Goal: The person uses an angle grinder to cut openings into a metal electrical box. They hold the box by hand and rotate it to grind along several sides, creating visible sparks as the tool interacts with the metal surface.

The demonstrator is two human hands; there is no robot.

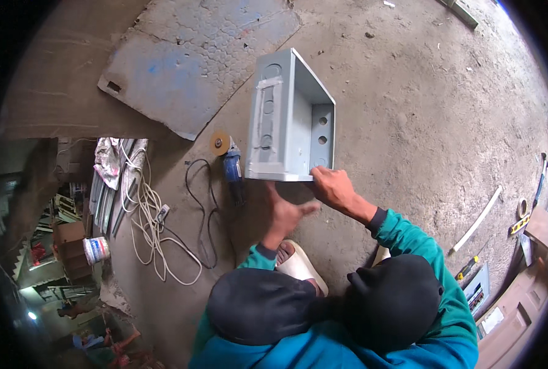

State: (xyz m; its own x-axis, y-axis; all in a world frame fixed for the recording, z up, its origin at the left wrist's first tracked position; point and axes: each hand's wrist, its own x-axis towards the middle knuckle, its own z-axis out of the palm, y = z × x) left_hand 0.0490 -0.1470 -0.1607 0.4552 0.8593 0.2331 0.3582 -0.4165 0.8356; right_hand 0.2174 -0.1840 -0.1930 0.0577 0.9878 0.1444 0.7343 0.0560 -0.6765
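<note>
A grey metal electrical box [272, 117] is held up tilted in front of me, its hollow side facing right. Round knockouts run along its left face, framed by strips of pale tape, and two round holes show in the far inner wall. My right hand [335, 187] is closed on the box's near right corner. Just below the near edge is my left hand [286, 214], its thumb spread away from the fingers and slightly blurred; whether it touches the box I cannot tell. On the floor left of the box lies a blue angle grinder [232, 169] with a tan disc.
A white cable [154, 234] lies tangled at left, by a dark cord [211, 215]. Beyond is a worn flat sheet [181, 67]. Rightward lie a pale strip [475, 220], a yellow-handled tool [468, 267] and a tape roll [522, 208]. My sandalled foot [301, 267] is below.
</note>
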